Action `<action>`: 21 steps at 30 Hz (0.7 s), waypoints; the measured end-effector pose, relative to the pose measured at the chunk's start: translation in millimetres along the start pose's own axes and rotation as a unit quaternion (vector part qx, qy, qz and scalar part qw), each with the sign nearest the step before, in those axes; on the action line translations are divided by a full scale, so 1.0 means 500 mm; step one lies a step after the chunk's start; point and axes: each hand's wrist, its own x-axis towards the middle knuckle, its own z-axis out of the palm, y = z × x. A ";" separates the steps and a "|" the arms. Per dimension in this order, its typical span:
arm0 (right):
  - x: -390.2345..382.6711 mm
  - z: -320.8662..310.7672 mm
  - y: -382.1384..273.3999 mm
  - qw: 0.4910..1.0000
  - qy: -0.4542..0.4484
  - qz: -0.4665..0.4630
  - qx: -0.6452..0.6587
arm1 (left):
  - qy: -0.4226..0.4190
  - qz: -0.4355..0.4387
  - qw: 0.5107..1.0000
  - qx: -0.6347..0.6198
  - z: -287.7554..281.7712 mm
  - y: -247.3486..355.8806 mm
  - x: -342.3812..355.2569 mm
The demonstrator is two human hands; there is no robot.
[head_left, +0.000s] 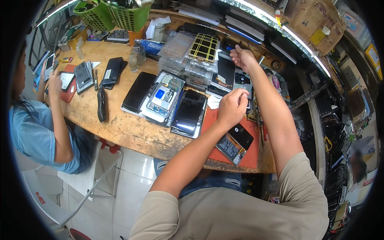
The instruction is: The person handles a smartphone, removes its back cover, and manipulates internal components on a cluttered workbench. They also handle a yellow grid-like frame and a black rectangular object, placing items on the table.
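Note:
My left hand (233, 107) hangs above the orange-red mat (251, 155), its fingers curled closed. What they hold, if anything, is hidden. Below it lies an opened phone (231, 149) with its bare inner frame showing, and a black screen panel (241, 137) rests over its upper part. Farther off, my right hand (243, 58) is raised beyond the stacked tablets, palm turned inward. Its fingers are loosely bent, with a gap to the thumb and nothing visible between them. A tablet (222, 74) lies just beneath it.
Left of my hands lie a dark tablet (189, 112), an opened device with a circuit board (165, 96) and another black tablet (138, 93). Clear plastic trays (176, 48) are piled behind. A person in blue (40, 132) works at the left, near a black-handled tool (101, 105).

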 end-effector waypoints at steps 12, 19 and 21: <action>-0.338 -0.138 0.134 0.995 -0.049 -0.075 0.032 | 0.006 0.048 0.998 0.029 0.005 -0.002 -0.001; -0.429 -0.196 0.215 0.983 0.053 -0.102 0.142 | -0.041 0.053 0.996 0.057 0.013 -0.008 -0.016; -0.431 -0.193 0.237 0.976 0.123 -0.129 0.124 | -0.064 0.041 0.995 0.072 0.011 -0.011 -0.020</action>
